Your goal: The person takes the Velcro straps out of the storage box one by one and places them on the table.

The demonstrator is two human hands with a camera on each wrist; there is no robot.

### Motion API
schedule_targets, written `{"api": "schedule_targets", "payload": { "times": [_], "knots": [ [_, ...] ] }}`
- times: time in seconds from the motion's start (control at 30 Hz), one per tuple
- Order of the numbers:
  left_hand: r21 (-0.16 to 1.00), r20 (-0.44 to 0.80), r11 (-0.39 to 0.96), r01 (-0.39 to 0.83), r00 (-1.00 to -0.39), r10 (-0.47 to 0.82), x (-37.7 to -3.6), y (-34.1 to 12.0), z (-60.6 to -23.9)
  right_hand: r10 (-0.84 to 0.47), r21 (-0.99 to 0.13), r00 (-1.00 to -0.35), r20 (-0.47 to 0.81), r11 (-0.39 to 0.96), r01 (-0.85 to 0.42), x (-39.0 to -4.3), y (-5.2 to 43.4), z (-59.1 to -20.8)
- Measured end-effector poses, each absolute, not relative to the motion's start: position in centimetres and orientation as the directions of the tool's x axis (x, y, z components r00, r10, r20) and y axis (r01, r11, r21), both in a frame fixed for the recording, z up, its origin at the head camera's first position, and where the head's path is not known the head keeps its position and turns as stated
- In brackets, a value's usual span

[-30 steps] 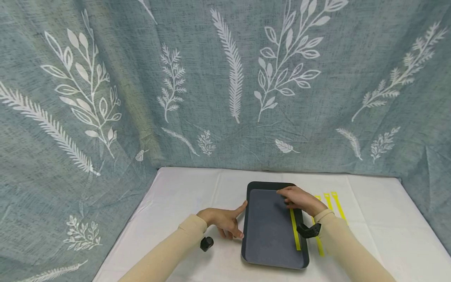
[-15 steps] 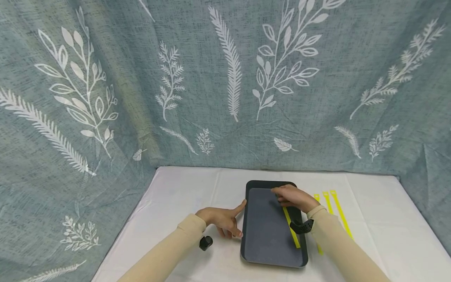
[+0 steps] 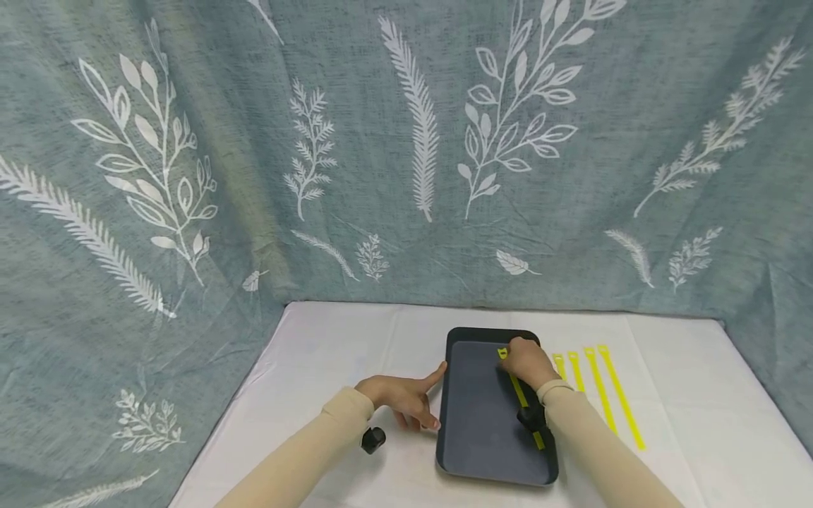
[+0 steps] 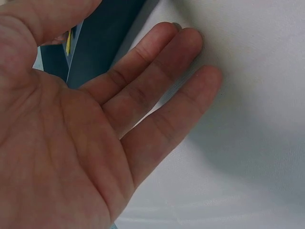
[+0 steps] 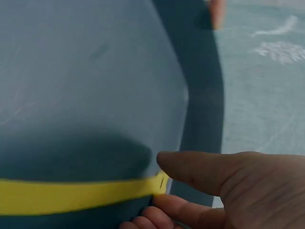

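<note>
A dark grey tray lies on the white tabletop. My right hand is over the tray's far right part and pinches the head end of a yellow strap that lies along the tray floor. In the right wrist view the thumb and curled fingers hold the yellow strap against the tray. My left hand rests open on the cloth beside the tray's left rim, index finger touching the edge. The left wrist view shows the open palm above the white cloth, tray at upper left.
Several more yellow straps lie side by side on the white cloth right of the tray. A blue-grey curtain with white leaf prints closes off the back and sides. Black wrist cameras sit on both forearms.
My right hand has drawn the yellow strap further onto the tray, turning it more diagonal, and shifted slightly toward the far right corner. The left hand has stayed put.
</note>
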State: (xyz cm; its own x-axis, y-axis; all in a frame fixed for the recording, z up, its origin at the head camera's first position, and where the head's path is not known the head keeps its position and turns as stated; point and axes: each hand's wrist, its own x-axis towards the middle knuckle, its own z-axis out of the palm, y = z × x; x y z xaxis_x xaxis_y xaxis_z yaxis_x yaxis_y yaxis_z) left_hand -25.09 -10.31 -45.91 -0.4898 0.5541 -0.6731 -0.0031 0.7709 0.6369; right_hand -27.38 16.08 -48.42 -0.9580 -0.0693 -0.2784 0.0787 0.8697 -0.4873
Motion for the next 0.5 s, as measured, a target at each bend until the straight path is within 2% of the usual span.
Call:
{"api": "schedule_targets", "payload": {
  "times": [0.2, 0.5],
  "knots": [
    [0.632, -0.679, 0.775, -0.008, -0.489, 0.548, -25.04, -10.19, -46.02, -0.035, -0.405, -0.978, -0.207, 0.913, 0.053, -27.04, 15.66, -48.98],
    [0.635, -0.676, 0.772, -0.004, -0.487, 0.553, -25.06, -10.27, -45.99, -0.035, -0.425, -0.970, -0.240, 0.902, 0.073, -27.21, 15.64, -48.65]
  ]
}}
